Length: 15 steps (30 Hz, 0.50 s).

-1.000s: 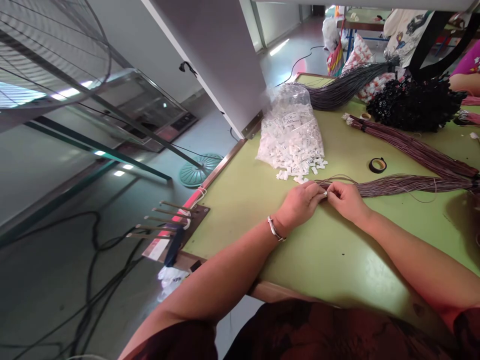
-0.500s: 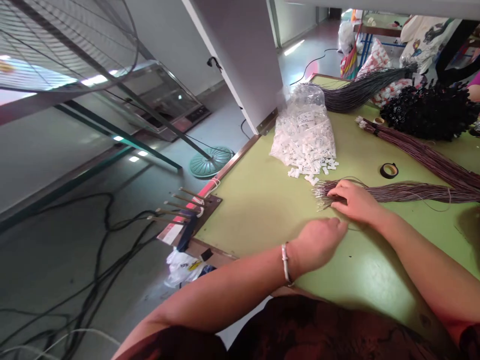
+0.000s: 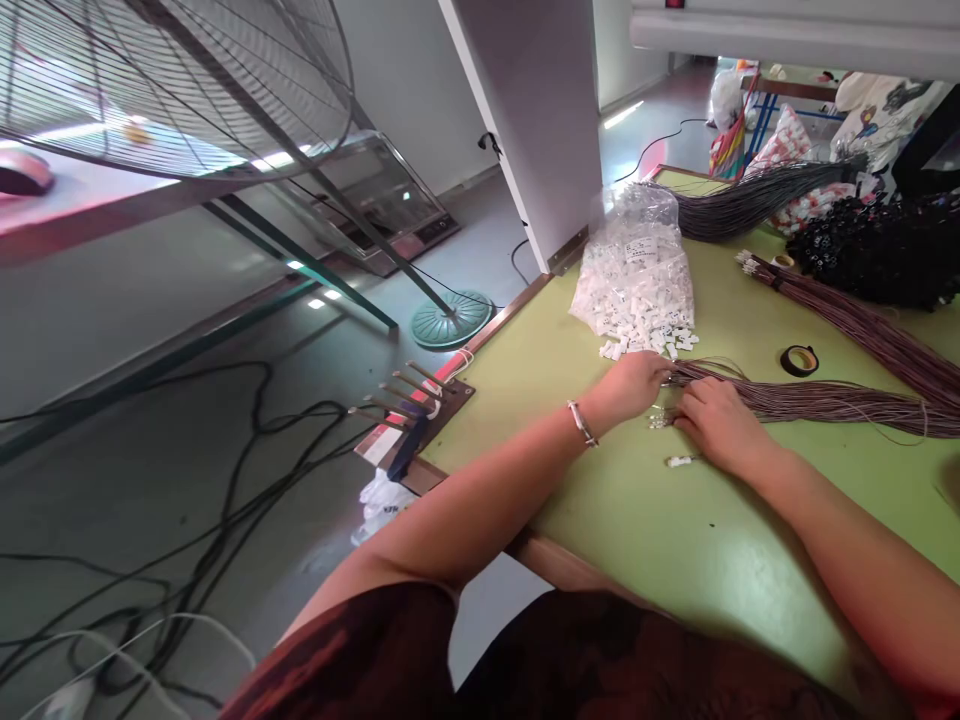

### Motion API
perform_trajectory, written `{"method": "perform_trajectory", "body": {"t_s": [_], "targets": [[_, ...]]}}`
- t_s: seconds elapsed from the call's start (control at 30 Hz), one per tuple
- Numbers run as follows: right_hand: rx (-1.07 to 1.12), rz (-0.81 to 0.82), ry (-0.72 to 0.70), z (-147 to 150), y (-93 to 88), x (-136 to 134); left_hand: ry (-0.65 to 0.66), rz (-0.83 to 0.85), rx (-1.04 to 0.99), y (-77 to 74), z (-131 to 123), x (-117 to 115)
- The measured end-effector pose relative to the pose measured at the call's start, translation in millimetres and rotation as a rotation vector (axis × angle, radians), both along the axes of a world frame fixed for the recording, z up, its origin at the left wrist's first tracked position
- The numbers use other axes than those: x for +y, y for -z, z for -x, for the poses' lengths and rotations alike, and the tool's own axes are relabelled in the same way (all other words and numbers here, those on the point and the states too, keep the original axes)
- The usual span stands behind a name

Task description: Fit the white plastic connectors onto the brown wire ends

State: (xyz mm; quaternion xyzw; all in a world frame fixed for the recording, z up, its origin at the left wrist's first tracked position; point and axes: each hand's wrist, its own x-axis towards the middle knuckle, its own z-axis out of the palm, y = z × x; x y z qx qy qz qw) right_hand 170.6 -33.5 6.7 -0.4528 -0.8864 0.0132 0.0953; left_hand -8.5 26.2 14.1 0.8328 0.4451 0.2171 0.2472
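A bundle of thin brown wires [image 3: 810, 402] with bare metal tips lies across the green table. My right hand [image 3: 716, 420] rests over the bundle close to these tips, its fingers curled on the wires. At the tips, beside the loose white connectors, is my left hand [image 3: 634, 383] with its fingers pinched together; what they pinch is too small to make out. A white connector [image 3: 681, 461] on the end of a wire lies just in front of my right hand. Behind my left hand, small white connectors [image 3: 645, 325] spill from a clear plastic bag [image 3: 637, 220].
A roll of black tape [image 3: 799, 361] lies behind the bundle. Further back are another brown wire bundle [image 3: 847, 310], dark wires [image 3: 750, 205] and a black heap [image 3: 885, 250]. A pegged block [image 3: 446, 410] sits at the left corner. A fan [image 3: 225, 90] stands beyond the table.
My left hand has moved away from me to the wire tips. The white connector in front of my right hand now shows on the table. The view has swung left.
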Motion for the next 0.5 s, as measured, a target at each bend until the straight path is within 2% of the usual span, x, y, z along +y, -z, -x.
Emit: {"method": "perform_trajectory", "body": {"t_s": [0.13, 0.27, 0.4, 0.47, 0.5], "targets": [[0.004, 0.008, -0.082, -1.1, 7.6, -9.4, 0.073, -0.010, -0.075, 11.1, -13.5, 26.7], [0.054, 0.117, -0.087, 1.5, 6.8, -10.5, 0.087, 0.032, -0.143, 10.7, -26.9, 41.9], [-0.018, 0.177, -0.091, 4.7, -0.9, -6.8, 0.124, 0.211, -0.318, -0.2, -16.9, 44.1], [0.053, 0.196, -0.092, 3.6, -3.6, -2.4, 0.121, 0.290, -0.448, -10.9, -0.8, 42.2], [0.138, 0.214, -0.079, 2.2, -4.2, 0.7, 0.075, 0.301, -0.501, -16.7, 9.3, 40.8]]}}
